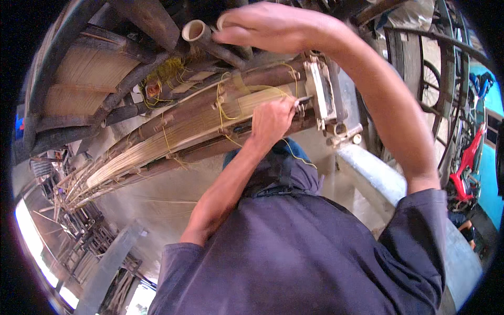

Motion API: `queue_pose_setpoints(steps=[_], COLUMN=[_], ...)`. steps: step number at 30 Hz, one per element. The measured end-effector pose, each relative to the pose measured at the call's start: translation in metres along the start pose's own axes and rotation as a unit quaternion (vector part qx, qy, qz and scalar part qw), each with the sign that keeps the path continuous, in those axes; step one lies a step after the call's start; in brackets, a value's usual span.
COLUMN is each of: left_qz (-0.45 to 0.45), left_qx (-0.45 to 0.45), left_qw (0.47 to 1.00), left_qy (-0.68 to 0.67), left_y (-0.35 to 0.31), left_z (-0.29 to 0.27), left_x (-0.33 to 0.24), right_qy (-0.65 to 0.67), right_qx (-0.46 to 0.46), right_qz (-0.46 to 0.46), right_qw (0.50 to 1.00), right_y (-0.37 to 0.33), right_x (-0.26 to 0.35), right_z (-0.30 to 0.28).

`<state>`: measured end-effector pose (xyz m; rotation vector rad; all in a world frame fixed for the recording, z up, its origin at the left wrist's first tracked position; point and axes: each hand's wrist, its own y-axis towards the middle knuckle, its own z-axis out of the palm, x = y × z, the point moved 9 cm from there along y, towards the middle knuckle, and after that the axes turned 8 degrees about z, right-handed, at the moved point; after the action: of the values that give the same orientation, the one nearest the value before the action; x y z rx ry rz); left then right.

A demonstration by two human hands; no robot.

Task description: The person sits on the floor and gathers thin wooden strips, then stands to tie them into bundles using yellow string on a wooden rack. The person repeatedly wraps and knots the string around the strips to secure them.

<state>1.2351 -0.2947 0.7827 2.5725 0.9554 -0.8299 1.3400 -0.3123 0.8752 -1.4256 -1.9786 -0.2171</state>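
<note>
A long frame of dark poles (157, 126) runs from the far left to the middle, carrying a band of pale thin strands (199, 128). Yellow cord (167, 139) is looped round it in several places. Near the frame's right end, my left hand (273, 118) is closed on a slim dark tool (304, 99), whose exact kind is unclear. My right hand (270, 29) is raised at the top, its fingers beside the pale hollow end of a tube (221, 22). Blur and overlap hide whether those fingers grip it.
Another hollow tube (196, 30) sticks up left of my right hand. Tangled yellow cord (170, 71) hangs beyond the frame. A pale slatted crosspiece (320, 89) stands at its right end. At right are a grey bench (373, 170), a bicycle wheel (430, 84) and a red motorcycle (467, 163).
</note>
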Motion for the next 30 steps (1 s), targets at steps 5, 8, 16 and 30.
queue_pose_setpoints(steps=[5,8,16,30], left_qz=[0.077,0.018,-0.021,-0.126], left_qx=[0.002,0.016,0.021,-0.140], left_qw=[0.997,1.000,0.895,0.955], left_qy=[0.025,0.020,-0.446,-0.227], left_y=[0.012,-0.009,0.082,0.013], left_z=[0.011,0.005,-0.036,-0.203], left_x=[-0.016,-0.001,-0.020,0.352], right_qy=[0.233,0.333,0.160,0.357], right_qx=[-0.208,-0.228,-0.084,-0.422], right_qz=[0.089,0.065,0.184,0.643], right_qw=[0.946,0.913,0.966,0.530], right_y=[-0.012,-0.096,-0.141,-0.521], right_x=[-0.127,-0.020,-0.035,-0.046], right_z=[0.028,0.010,0.195,0.296])
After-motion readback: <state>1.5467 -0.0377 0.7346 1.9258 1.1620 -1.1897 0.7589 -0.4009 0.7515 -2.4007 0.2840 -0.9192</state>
